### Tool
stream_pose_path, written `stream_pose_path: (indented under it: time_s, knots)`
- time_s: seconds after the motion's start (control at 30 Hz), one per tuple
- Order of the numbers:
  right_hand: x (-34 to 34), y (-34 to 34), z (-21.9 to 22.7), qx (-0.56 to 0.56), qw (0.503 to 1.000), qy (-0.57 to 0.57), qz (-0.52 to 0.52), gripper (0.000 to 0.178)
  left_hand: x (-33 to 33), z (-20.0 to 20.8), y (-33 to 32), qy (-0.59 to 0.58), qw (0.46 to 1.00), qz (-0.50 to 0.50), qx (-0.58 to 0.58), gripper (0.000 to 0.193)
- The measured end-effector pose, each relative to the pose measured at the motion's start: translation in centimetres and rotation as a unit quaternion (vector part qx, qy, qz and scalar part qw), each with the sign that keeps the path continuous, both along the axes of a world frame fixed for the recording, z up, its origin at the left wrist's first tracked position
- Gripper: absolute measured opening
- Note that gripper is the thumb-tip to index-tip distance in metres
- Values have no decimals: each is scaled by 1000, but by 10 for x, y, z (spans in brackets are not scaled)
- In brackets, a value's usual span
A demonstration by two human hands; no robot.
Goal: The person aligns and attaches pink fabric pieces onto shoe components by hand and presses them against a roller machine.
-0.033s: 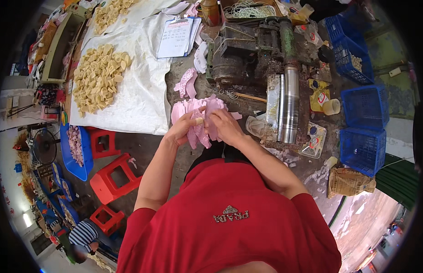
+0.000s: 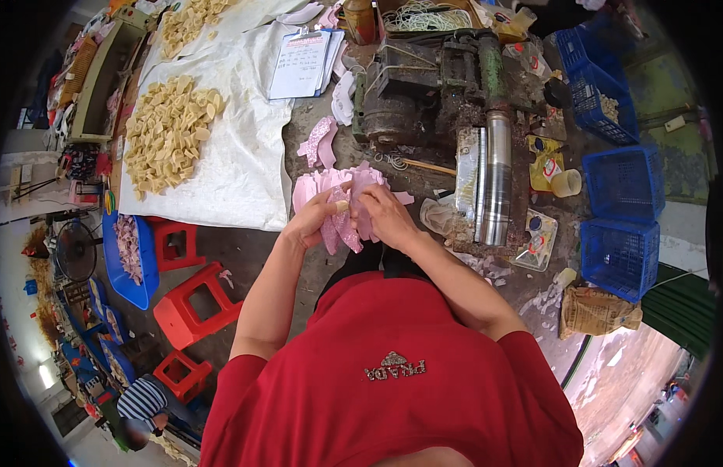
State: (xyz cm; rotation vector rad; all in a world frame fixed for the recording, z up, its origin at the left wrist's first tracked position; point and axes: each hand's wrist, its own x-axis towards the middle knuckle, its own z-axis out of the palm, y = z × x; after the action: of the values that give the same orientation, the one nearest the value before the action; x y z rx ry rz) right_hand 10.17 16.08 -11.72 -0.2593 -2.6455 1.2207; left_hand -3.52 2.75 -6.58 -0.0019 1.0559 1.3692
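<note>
Between my two hands are curved pink cut pieces (image 2: pixel 339 226), some of them glittery, at the near edge of the worktable. My left hand (image 2: pixel 308 221) is closed on them, its thumb lying across the top. From the other side my right hand (image 2: pixel 383 215) grips a smooth pink piece, with its fingers bent over it. Just beyond my hands a row of pale pink pieces (image 2: pixel 318 183) stands bunched together. Another glittery pink piece (image 2: pixel 321 142) lies farther back on the table.
A greasy machine with a shiny metal roller (image 2: pixel 497 179) stands right of my hands. On the left, a white sheet (image 2: pixel 245 171) bears piles of tan pieces (image 2: pixel 173 132). Red stools (image 2: pixel 192 306) and a blue tub (image 2: pixel 143 268) are at left, blue crates (image 2: pixel 622 257) at right. A person (image 2: pixel 143 401) is at lower left.
</note>
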Motion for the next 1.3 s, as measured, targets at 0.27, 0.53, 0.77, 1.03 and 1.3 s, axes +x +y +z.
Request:
stream_pose_path:
  time_s: [0.27,0.53,0.77,1.03,1.3]
  knots:
    - [4,1,-4,119,987,31,99,33,-15,-5,-1,-30,1000,-7,-8,51]
    - [-6,-6,6,155,980,-24,123,23,-37,22,-1,69,997,14,-10,47]
    - [-13,-8,13,124,990,37,59,24,-29,2,0,18,999,29,-22,41]
    - [-15,-9,17,109,989,102,7,28,-34,15,7,40,998,53,18,39]
    - [-3,18,129,4,987,120,-105,22,18,75,29,123,973,101,168,51]
